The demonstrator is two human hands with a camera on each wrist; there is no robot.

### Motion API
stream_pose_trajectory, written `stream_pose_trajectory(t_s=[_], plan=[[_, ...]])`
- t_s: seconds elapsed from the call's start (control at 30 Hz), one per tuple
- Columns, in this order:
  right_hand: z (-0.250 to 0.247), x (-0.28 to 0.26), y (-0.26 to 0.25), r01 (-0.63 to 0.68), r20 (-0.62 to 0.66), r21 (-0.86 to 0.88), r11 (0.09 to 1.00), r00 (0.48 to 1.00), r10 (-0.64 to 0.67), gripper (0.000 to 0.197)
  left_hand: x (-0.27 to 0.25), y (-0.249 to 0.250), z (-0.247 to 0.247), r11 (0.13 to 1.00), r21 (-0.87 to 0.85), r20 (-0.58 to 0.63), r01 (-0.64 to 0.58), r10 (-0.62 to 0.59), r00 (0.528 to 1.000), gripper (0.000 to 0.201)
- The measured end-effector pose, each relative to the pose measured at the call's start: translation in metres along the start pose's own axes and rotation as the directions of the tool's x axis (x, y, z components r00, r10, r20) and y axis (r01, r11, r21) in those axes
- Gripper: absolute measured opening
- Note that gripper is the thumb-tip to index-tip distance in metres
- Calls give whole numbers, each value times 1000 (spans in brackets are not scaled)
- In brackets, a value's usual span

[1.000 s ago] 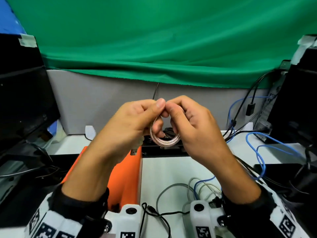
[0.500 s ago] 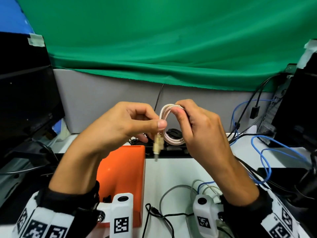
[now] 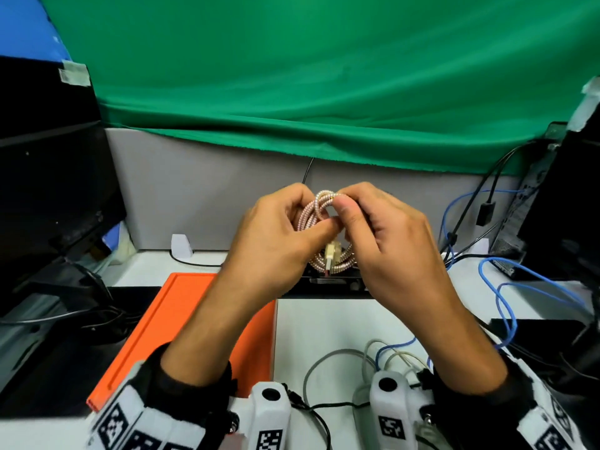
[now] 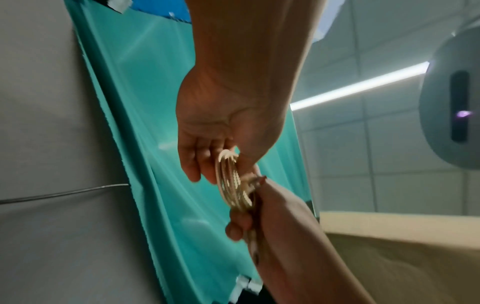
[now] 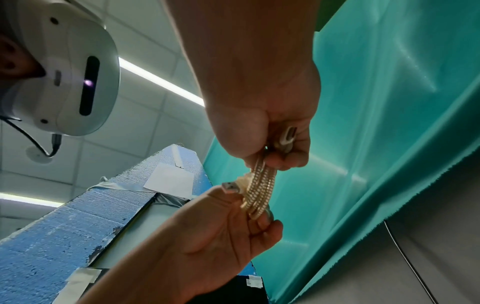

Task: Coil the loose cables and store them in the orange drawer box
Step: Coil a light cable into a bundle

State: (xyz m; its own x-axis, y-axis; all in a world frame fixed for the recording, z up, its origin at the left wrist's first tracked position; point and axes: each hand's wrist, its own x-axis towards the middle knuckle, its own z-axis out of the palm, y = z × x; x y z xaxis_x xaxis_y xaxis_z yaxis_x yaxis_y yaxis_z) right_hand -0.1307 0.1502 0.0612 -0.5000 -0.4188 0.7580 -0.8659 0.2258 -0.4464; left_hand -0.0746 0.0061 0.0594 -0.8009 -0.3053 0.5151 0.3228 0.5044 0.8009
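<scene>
A pink-gold braided cable coil [image 3: 319, 207] is held up between both hands above the desk. My left hand [image 3: 311, 227] pinches the coil's left side, and its thumb lies by the beige USB plug [image 3: 331, 253] hanging across the loops. My right hand [image 3: 349, 216] grips the top and right side, thumb over the strands. The right wrist view shows the coil [image 5: 259, 185], the USB plug [image 5: 230, 186] by my left thumb, and a second plug [image 5: 288, 136] tucked in my right hand [image 5: 275, 156]. In the left wrist view the coil [image 4: 231, 181] is edge-on. The orange drawer box [image 3: 181, 313] lies under my left forearm.
Loose grey cables [image 3: 324, 362], a blue cable [image 3: 506, 306] and a thin black cable [image 3: 311, 407] lie on the white desk at lower right. Black monitors stand at left [image 3: 48, 206] and right [image 3: 571, 206]. A grey partition and a green cloth close the back.
My left hand has brought the dangling plug end back against the coil. Both hands have closed together around the loops again.
</scene>
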Motion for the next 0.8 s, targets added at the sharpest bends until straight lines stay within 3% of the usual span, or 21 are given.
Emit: stream_pose_trajectory(t_s=[0.07, 0.13, 0.23, 0.37, 0.53, 0.67, 0.73, 0.8], plan=[[1, 0, 1, 29, 2, -40, 999, 1000, -29, 21, -2, 0, 11, 986, 160, -160, -53, 79, 984, 24], [2, -1, 3, 44, 19, -89, 995, 999, -42, 23, -6, 0, 20, 948, 305, -228, -92, 167, 959, 15], [1, 0, 6, 55, 48, -123, 991, 998, -50, 28, -6, -4, 24, 887, 452, -234, -96, 222, 947, 16], [-5, 4, 9, 64, 119, -92, 994, 991, -53, 25, -6, -5, 24, 872, 478, -243, -106, 247, 938, 18], [-8, 4, 8, 121, 165, -11, 993, 979, -117, 22, -11, -3, 31, 740, 667, -284, -84, 357, 890, 11], [-9, 5, 12, 135, 136, 15, 991, 981, -136, 21, -11, 1, 22, 611, 789, -184, -69, 342, 922, 12], [-11, 6, 15, 113, 135, 48, 992, 984, -118, 20, -11, 3, 19, 699, 702, -97, -133, 279, 956, 19], [-12, 6, 16, 29, 157, 97, 995, 987, -44, 18, -10, 7, 13, 871, 455, 50, -187, 185, 981, 29]])
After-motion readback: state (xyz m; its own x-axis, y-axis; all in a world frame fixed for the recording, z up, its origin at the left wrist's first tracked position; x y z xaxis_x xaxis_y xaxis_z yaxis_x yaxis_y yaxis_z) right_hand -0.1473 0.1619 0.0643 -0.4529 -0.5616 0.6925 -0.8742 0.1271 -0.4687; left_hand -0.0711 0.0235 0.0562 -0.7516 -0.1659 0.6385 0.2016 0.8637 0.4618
